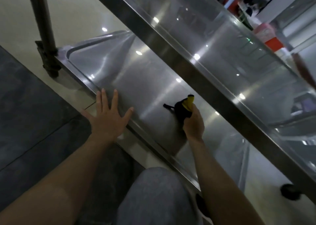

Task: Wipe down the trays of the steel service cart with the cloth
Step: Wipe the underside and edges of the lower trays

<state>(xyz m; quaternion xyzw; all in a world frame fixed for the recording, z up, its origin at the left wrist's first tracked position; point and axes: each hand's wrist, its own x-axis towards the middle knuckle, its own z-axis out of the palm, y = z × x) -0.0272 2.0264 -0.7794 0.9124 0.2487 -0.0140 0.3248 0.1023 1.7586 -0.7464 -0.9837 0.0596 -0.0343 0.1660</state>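
The cloth (pixel 183 107) is black with a yellow fold at its far tip, bunched into a lump whose long axis runs away from the right hand (pixel 194 124) toward the upper tray (pixel 171 53), a thin black tail trailing off toward the left hand (pixel 106 117). The right hand grips it by its near end, fingers curled round it, just above the lower tray (pixel 145 81). The left hand lies flat with fingers spread on that tray's near rim, well apart from the cloth.

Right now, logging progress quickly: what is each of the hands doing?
Left hand: open, fingers spread flat on the lower tray rim.
Right hand: closed, gripping the black and yellow cloth.
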